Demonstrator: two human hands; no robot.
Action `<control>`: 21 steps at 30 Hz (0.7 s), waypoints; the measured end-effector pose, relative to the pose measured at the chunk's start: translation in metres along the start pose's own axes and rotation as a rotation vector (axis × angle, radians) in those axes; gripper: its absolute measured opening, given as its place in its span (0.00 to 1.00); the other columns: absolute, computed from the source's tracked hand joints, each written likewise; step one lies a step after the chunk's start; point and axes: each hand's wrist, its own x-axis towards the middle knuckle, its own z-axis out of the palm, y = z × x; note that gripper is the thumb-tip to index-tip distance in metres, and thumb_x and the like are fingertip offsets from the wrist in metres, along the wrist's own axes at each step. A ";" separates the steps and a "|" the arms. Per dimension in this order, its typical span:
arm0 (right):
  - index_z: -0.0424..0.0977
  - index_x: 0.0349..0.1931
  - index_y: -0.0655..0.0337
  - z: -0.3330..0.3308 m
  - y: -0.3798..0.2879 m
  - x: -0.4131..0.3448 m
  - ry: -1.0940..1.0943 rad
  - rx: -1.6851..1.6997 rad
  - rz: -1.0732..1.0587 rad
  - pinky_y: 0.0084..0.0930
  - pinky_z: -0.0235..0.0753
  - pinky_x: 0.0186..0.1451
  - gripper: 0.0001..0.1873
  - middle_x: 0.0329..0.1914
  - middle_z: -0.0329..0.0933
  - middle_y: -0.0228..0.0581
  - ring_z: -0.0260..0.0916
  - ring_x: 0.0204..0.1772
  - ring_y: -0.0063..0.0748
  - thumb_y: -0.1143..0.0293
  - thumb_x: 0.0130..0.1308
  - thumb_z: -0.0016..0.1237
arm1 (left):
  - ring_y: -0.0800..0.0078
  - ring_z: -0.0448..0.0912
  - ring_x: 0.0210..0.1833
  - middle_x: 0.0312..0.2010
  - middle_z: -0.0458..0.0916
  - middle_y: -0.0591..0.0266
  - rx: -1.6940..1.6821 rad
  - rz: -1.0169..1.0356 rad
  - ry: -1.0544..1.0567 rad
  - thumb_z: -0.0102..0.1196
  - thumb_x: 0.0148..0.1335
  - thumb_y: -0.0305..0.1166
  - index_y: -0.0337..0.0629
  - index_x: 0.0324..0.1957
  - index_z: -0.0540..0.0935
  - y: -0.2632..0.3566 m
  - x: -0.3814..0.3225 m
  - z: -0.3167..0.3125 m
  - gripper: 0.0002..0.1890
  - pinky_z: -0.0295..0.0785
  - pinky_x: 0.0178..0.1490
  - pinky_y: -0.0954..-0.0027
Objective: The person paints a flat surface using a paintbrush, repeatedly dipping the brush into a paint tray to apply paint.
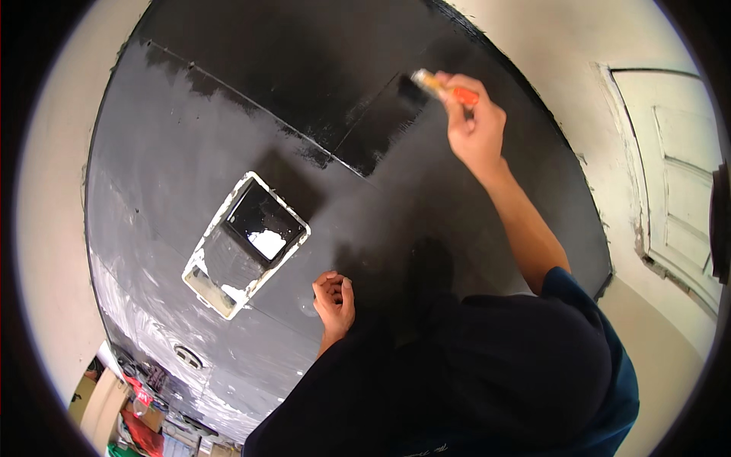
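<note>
My right hand (477, 123), at the upper right, is closed around a paintbrush (437, 85) with an orange-red handle end. The brush's dark bristle end is at the grey floor (365, 228), beside a patch of wet black paint (365, 128). Near the lower middle, my left hand (334, 300) has its fingers curled, with nothing visible in it. To the left of that hand lies a white paint tray (304, 233), tilted in the view, with black paint in its deep end and paint smears along its rim and ramp.
A panelled white door (679, 171) is set in the pale wall (577, 63) at the right. A round drain cover (188, 357) sits in the floor at lower left. Beyond it are cardboard (105, 405), a red cloth (141, 434) and other clutter. Thin joint lines cross the floor.
</note>
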 end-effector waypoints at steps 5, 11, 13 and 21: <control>0.80 0.49 0.62 0.016 0.001 -0.022 -0.152 -0.074 -0.182 0.27 0.87 0.41 0.17 0.48 0.87 0.46 0.88 0.46 0.45 0.88 0.61 0.54 | 0.81 0.79 0.28 0.38 0.83 0.55 -0.094 -0.035 0.032 0.61 0.74 0.24 0.33 0.58 0.70 0.005 0.002 0.003 0.17 0.75 0.30 0.80; 0.80 0.48 0.63 0.045 -0.063 -0.091 -0.309 0.248 -0.092 0.30 0.89 0.42 0.13 0.49 0.86 0.45 0.88 0.47 0.45 0.84 0.65 0.55 | 0.81 0.79 0.31 0.39 0.83 0.55 0.014 -0.034 -0.030 0.59 0.76 0.26 0.35 0.60 0.69 0.002 0.001 0.000 0.17 0.75 0.31 0.79; 0.80 0.48 0.63 0.043 -0.070 -0.087 -0.350 0.431 0.083 0.30 0.88 0.42 0.10 0.48 0.87 0.45 0.89 0.46 0.44 0.82 0.69 0.56 | 0.81 0.79 0.31 0.39 0.83 0.55 0.021 -0.028 -0.038 0.59 0.76 0.26 0.35 0.59 0.69 0.001 0.001 0.000 0.17 0.75 0.31 0.79; 0.78 0.49 0.62 -0.004 0.025 0.009 0.050 0.022 0.053 0.20 0.83 0.38 0.07 0.44 0.89 0.43 0.88 0.40 0.27 0.82 0.74 0.53 | 0.80 0.79 0.32 0.40 0.83 0.55 -0.016 -0.029 -0.037 0.58 0.76 0.26 0.36 0.59 0.69 -0.001 -0.001 -0.001 0.16 0.75 0.31 0.79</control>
